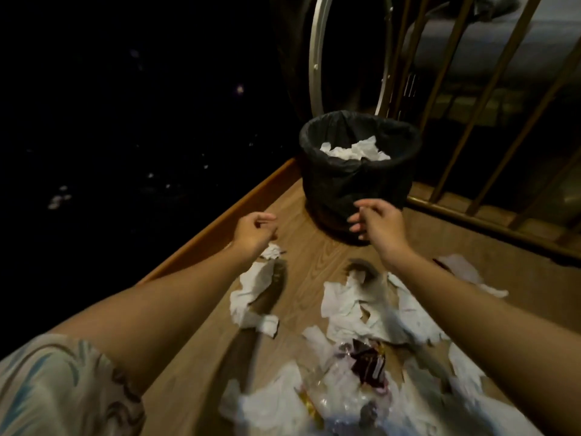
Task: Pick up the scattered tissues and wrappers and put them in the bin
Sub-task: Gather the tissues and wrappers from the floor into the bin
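Right under the lens, a patterned sleeve point(59, 388) on the left arm, and beside it a blurred heap of white tissues point(276, 401) with clear plastic mixed in. In that heap, a dark red wrapper point(369, 365) lies crumpled, a gold scrap just beside it. Further up the wooden surface point(308, 247), a big torn tissue sheet point(355, 305) spreads flat in the middle, and a long twisted one point(251, 294) lies near the left edge. Another scrap point(468, 272) sits off to the right, partly behind the right forearm.

Both arms reach forward over the mess. The left hand point(254, 231) hangs above the left edge of the surface, fingers loosely curled inward, thumb and forefinger close together; whether anything is pinched there, I cannot tell, it looks bare. A small tissue bit point(271, 250) lies just below that wrist. The right hand point(375, 221) is out in front of the bin point(358, 187), fingers relaxed and slightly spread, pointing left, holding nothing, apparently not touching the bin's side.

The bin stands at the far end of the surface, lined with a black bag, white tissues point(355, 151) showing inside. Behind it, a metal hoop point(314, 58) stands upright, and brass-coloured railings point(490, 89) slant away on the right. All dark to the left.
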`<state>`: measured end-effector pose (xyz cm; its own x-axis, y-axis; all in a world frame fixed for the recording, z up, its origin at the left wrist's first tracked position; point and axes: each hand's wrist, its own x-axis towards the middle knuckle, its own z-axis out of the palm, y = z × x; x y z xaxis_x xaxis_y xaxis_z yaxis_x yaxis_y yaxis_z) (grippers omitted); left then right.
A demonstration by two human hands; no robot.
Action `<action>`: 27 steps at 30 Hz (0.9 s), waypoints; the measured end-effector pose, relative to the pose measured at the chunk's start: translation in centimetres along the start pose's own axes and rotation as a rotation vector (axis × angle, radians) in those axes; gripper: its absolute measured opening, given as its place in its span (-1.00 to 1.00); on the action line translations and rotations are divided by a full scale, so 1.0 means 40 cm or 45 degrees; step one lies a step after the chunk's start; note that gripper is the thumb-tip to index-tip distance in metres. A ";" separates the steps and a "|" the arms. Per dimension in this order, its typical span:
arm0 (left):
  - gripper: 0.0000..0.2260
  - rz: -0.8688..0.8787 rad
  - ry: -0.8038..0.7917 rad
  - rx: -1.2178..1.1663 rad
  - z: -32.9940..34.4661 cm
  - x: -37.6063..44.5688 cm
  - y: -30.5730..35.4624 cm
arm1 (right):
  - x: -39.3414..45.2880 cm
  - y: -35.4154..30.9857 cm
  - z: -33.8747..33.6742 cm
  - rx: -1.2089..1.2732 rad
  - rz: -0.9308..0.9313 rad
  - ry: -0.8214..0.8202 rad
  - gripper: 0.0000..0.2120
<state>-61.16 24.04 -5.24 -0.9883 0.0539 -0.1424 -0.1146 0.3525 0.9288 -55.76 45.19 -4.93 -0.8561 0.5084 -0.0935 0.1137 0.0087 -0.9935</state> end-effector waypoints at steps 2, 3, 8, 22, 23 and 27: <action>-0.83 -0.018 -0.115 0.090 -0.042 -0.056 -0.044 | -0.073 0.059 0.028 -0.055 0.039 -0.040 -0.85; -0.85 -0.008 -0.184 0.133 -0.062 -0.084 -0.063 | -0.109 0.081 0.043 -0.097 0.057 -0.073 -0.86; -0.85 0.253 -0.495 0.416 -0.161 -0.203 -0.169 | -0.266 0.112 0.123 -0.308 0.038 -0.314 -0.76; -0.83 0.649 -1.082 0.477 0.005 -0.425 -0.111 | -0.587 -0.107 -0.134 -1.238 0.023 -0.349 -0.65; -0.80 0.675 -1.122 0.468 0.031 -0.454 -0.098 | -0.611 -0.120 -0.174 -1.289 0.053 -0.348 -0.67; -0.86 0.764 -1.359 0.537 0.147 -0.587 -0.057 | -0.703 -0.093 -0.357 -1.350 0.152 -0.277 -0.67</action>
<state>-37.12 27.48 -6.01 -0.2833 0.9507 -0.1263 0.5491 0.2688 0.7913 -24.93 43.15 2.31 -0.8698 0.3927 -0.2987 0.4897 0.7611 -0.4253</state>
